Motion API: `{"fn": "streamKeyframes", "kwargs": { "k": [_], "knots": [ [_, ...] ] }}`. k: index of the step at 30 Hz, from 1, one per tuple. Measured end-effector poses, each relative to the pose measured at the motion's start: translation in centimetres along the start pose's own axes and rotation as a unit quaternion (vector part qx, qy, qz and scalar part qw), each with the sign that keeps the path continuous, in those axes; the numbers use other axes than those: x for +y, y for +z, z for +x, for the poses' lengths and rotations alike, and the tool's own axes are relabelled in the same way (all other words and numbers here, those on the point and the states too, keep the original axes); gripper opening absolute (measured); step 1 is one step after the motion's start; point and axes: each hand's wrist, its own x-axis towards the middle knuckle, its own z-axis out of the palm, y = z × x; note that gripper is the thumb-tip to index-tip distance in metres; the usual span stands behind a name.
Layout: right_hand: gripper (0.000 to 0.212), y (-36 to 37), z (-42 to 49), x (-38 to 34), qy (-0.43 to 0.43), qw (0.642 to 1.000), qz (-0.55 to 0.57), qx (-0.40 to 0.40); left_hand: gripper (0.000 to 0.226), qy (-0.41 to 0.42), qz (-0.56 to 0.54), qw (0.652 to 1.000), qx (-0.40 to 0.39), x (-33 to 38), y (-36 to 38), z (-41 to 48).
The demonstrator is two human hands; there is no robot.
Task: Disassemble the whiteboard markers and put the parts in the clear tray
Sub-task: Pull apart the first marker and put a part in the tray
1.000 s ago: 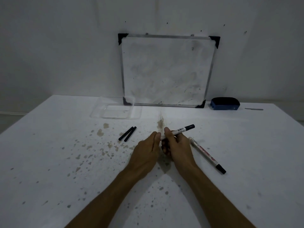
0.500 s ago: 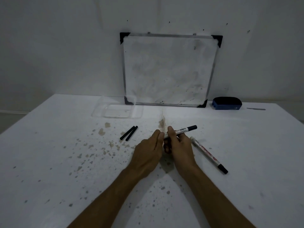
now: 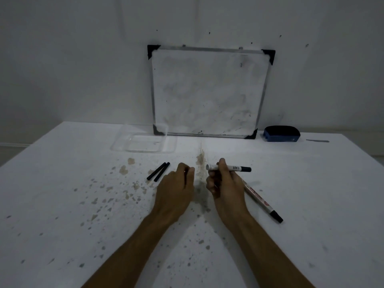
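Note:
My right hand (image 3: 225,183) grips a white whiteboard marker (image 3: 234,168) held level above the table, its black cap pointing right and its white end showing at the left. My left hand (image 3: 177,183) is a short way left of that end, apart from it. Its fingers are pinched on a small dark part that is mostly hidden. A second marker (image 3: 259,199) with red print and a black cap lies on the table to the right of my right wrist. Two black sticks (image 3: 158,171) lie side by side left of my left hand. The clear tray (image 3: 170,149) sits behind them.
A small whiteboard (image 3: 207,90) leans against the wall at the table's back. A blue eraser (image 3: 281,134) stands to its right, with a thin grey strip (image 3: 317,140) beyond it. The white tabletop (image 3: 62,194) is speckled with brown stains.
My hands, joined at the marker's left end before, have drawn apart. The left hand moved left and the marker's white end is now bare.

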Motion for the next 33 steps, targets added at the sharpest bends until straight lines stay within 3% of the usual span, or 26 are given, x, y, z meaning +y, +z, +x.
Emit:
{"fn": "streamKeyframes", "kwargs": {
  "k": [2, 4, 10, 14, 16, 19, 21, 23, 25, 28, 30, 33],
  "knots": [
    [0.032, 0.3, 0.0, -0.2, 0.041, 0.997, 0.059, -0.001, 0.028, 0.068, 0.060, 0.995, 0.028, -0.1, 0.2, 0.3],
    [0.032, 0.1, 0.2, -0.7, 0.075, 0.992, 0.097, -0.007, 0.026, 0.079, 0.065, 0.995, 0.000, -0.7, 0.2, 0.7],
    [0.031, -0.6, 0.4, -1.0, 0.093, 0.991, 0.092, -0.019, 0.043, 0.041, 0.027, 0.999, -0.009, -1.0, 0.2, 0.8],
    [0.028, -1.0, 0.1, -1.1, 0.091, 0.992, 0.085, -0.031, 0.020, -0.038, -0.120, 0.991, 0.045, 0.0, -0.5, 0.8],
    [0.027, -1.1, -0.1, -1.3, 0.065, 0.995, 0.065, -0.032, 0.019, -0.104, -0.299, 0.949, 0.018, 0.6, -0.8, 0.7],
    [0.030, -0.9, -0.6, -1.6, -0.020, 0.998, -0.053, -0.016, 0.038, -0.247, -0.580, 0.774, -0.056, 2.0, -1.0, 0.4],
    [0.029, -0.5, -1.1, -1.9, -0.097, 0.987, -0.126, -0.011, 0.046, -0.304, -0.658, 0.683, -0.095, 2.5, -0.8, 0.0],
    [0.024, 0.0, -2.0, -1.8, -0.187, 0.965, -0.182, -0.026, 0.053, -0.337, -0.694, 0.624, -0.124, 2.5, -0.6, -0.4],
    [0.015, 0.5, -3.1, -0.6, -0.236, 0.934, -0.260, -0.073, 0.055, -0.352, -0.713, 0.585, -0.160, 2.3, -0.8, -0.6],
    [0.010, 1.2, -4.2, 2.2, -0.228, 0.843, -0.463, -0.150, 0.055, -0.347, -0.737, 0.543, -0.206, 1.9, -1.4, -0.5],
    [0.011, 1.5, -4.0, 2.5, -0.241, 0.838, -0.470, -0.136, 0.055, -0.355, -0.739, 0.534, -0.207, 1.5, -1.7, -0.3],
    [0.014, 1.4, -3.8, 1.6, -0.290, 0.869, -0.391, -0.087, 0.054, -0.366, -0.722, 0.554, -0.197, 1.0, -2.0, 0.0]
  ]
}}
